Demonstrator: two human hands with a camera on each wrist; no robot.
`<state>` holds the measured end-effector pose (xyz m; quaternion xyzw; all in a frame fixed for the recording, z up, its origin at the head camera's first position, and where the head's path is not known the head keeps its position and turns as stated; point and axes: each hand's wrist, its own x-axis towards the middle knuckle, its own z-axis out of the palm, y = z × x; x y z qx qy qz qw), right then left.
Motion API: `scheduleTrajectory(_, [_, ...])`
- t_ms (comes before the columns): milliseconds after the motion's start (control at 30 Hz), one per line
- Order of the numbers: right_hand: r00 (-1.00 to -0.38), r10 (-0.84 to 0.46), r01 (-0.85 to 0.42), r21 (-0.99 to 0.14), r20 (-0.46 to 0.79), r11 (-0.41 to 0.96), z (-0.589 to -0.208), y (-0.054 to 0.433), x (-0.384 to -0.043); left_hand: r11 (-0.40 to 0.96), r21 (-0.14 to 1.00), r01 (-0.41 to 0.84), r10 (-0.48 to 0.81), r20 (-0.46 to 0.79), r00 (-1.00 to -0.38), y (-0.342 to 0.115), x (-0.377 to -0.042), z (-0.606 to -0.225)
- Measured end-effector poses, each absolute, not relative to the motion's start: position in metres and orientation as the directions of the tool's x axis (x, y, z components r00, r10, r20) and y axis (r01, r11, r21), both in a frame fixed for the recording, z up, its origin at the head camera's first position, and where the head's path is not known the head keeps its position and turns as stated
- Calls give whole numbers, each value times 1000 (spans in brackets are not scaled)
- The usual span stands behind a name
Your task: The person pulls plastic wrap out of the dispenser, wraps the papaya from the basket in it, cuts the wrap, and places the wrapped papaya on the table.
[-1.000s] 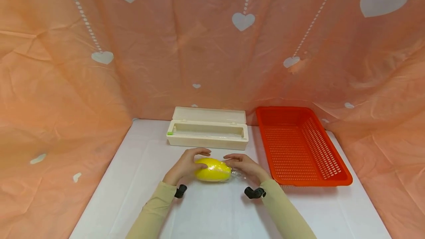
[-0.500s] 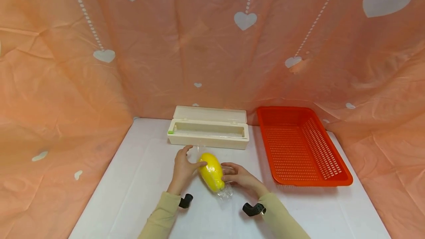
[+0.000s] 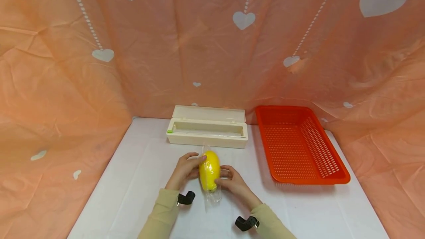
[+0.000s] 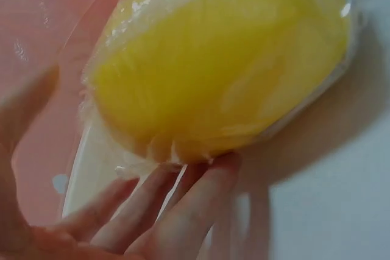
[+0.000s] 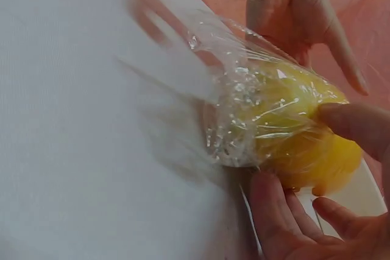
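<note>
A yellow oval fruit [image 3: 210,169], wrapped in clear cling film [image 5: 237,114], stands lengthwise between both hands in the head view. Loose film sticks out at its far and near ends. My left hand [image 3: 182,169] holds it from the left; in the left wrist view several bent fingertips touch its underside [image 4: 201,89], while the thumb lies to one side. From the right, my right hand [image 3: 234,184] grips the near part, thumb on top and fingers underneath, as the right wrist view shows. A green spot marks one end of the fruit. Its kind is unclear under the film.
Behind the hands stands a cream cling film box [image 3: 207,141] with its lid raised and a green tab on its left edge. An orange-red plastic basket [image 3: 310,180] is at the right. The white table [image 3: 132,194] meets a peach curtain [image 3: 212,54] with hearts.
The wrapped fruit has turned from lying crosswise to pointing away from me. Both hands have shifted round it, the right one coming nearer to me and turning.
</note>
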<state>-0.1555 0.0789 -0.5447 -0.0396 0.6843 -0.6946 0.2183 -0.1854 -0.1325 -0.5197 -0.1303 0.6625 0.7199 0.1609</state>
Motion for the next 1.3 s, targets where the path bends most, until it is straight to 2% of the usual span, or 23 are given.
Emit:
scheduleTrajectory(133, [-912,-351,213,-976,-213,38,-546,77,-157,-30,908,-418,109,-413,-904,-133,-190,-519])
scheduleTrajectory(233, [-918,-356,153,-984,-176,92,-540,80,-158,-19,910,-415,114,-410,-905,-130,-192,-519])
scheduleTrajectory(333, [-938,-343,-45,-967,-45,249,-535,88,-157,1,910,-414,101,-412,-906,-127,-195,-518])
scheduleTrajectory(400, [-927,-362,-248,-879,95,406,-531,97,-156,17,910,-414,97,-413,-905,-125,-196,-518])
scheduleTrajectory(467, [-873,-425,-460,-695,240,552,-531,106,-156,37,911,-411,95,-413,-906,-124,-197,-519])
scheduleTrajectory(533, [-764,-552,-642,-476,334,601,-527,113,-156,43,912,-409,98,-411,-906,-123,-198,-519])
scheduleTrajectory(600, [-628,-679,-777,-268,379,569,-524,116,-155,47,914,-403,105,-406,-908,-123,-199,-520])
scheduleTrajectory(667, [-494,-780,-863,-110,383,492,-521,117,-154,52,916,-398,109,-402,-909,-122,-200,-519])
scheduleTrajectory(767, [-360,-870,-917,42,338,396,-522,116,-150,58,918,-393,111,-397,-911,-121,-201,-518])
scheduleTrajectory(867, [-294,-912,-931,132,287,341,-524,112,-147,56,918,-393,119,-397,-910,-121,-203,-518])
scheduleTrajectory(1067, [-221,-954,-927,259,202,270,-527,106,-145,32,917,-399,150,-399,-905,-121,-203,-518])
scheduleTrajectory(1167, [-190,-966,-927,293,177,236,-528,105,-145,40,915,-401,145,-402,-904,-121,-203,-519])
scheduleTrajectory(1300, [-160,-971,-940,274,176,204,-532,107,-147,67,916,-396,134,-401,-906,-120,-206,-519])
